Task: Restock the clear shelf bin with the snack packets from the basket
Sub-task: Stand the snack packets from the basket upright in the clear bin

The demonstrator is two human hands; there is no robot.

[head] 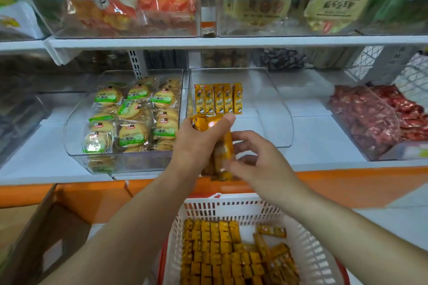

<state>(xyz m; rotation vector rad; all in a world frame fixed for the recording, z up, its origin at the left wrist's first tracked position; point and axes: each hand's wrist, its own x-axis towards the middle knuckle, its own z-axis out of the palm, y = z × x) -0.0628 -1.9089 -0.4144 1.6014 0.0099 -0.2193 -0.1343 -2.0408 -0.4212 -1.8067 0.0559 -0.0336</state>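
My left hand (pixel 199 143) grips a bundle of yellow-orange snack packets (pixel 223 152) in front of the clear shelf bin (pixel 280 118). My right hand (pixel 257 162) touches the bundle's lower part with curled fingers, pinching at the packets. Several matching packets (pixel 218 99) stand in a row at the back left of the bin. Below, a white basket (pixel 234 207) holds many more of the same packets (pixel 222 254), mostly in neat rows.
A neighbouring clear bin (pixel 76 120) to the left holds green-labelled biscuit packs. A bin of red-wrapped snacks (pixel 379 120) sits at the right. Price tags and full bins line the upper shelf (pixel 231 41). A cardboard box (pixel 44 227) stands at the lower left.
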